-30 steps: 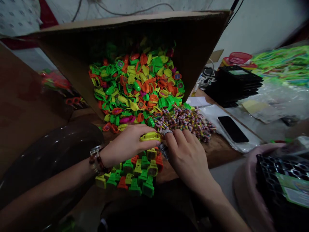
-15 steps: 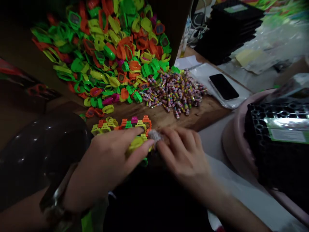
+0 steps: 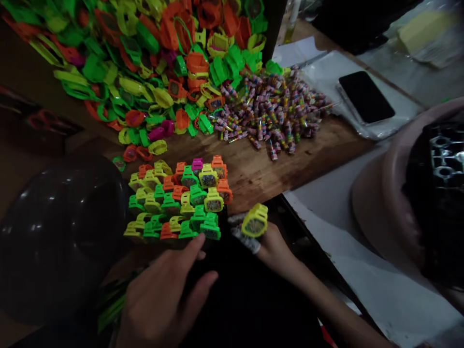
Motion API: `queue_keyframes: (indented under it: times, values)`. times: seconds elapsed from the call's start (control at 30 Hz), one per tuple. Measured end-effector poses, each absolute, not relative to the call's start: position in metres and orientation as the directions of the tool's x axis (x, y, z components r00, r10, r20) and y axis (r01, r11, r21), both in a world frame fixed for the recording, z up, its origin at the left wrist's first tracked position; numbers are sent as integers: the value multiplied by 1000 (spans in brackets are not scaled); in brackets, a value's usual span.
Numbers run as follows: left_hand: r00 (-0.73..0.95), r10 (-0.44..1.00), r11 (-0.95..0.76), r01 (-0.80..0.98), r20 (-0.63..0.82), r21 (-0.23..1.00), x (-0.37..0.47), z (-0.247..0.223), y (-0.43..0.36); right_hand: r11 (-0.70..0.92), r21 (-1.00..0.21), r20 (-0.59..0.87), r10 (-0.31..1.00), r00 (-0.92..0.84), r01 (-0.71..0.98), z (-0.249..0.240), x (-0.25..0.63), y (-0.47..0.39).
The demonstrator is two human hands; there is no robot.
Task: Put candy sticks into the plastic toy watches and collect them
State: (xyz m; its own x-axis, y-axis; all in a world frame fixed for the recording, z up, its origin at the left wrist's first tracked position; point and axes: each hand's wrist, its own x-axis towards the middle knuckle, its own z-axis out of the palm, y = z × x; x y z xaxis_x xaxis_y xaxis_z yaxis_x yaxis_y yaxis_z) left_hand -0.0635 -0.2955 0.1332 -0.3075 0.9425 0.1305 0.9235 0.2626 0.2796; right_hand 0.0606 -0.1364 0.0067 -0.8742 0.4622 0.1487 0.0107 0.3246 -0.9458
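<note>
My left hand is open, thumb and index finger apart. Its index fingertip lies at the lower edge of a green toy watch in the front row of a block of toy watches; whether it touches is unclear. These watches stand in tight rows of yellow, green, orange and magenta. To the right of the block, my right hand holds a yellow toy watch, dial facing me, its strap around or against the fingers. Greyish wrapping covers some of those fingers, and their tips are partly hidden.
A large heap of loose toy watches lies behind on the wooden table. Beside it are a pile of small wrapped tubes and a phone on clear plastic. A dark stool stands left, a pink tub right.
The hands, together over the block before, have parted. My right hand has moved right and down with the yellow watch; my left has drawn back toward me. The view has shifted closer.
</note>
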Motion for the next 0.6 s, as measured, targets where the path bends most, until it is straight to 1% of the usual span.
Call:
queue_keyframes:
  times: [0.07,0.13,0.2,0.33,0.43,0.5,0.6]
  values:
    - [-378,918,329,894,118,303,-67,130,-301,251,-968,122,515,-848,13,-8,48,-133]
    - [-408,904,355,882,124,311,-69,130,-304,247,-969,127,517,-847,6,-15,41,-131]
    - [-412,900,356,884,144,302,-71,130,-304,292,-956,157,476,-865,-13,-14,38,-129]
    - [-441,872,375,881,214,290,-79,132,-298,417,-909,177,321,-930,-29,3,38,-124]
    - [-371,891,315,920,262,232,-83,129,-291,495,-869,108,249,-963,30,16,34,-124]
    - [-278,921,233,955,272,186,-82,123,-286,518,-853,70,232,-970,62,19,30,-125]
    - [-187,946,147,976,266,163,-77,111,-274,529,-846,56,210,-976,65,17,25,-126]
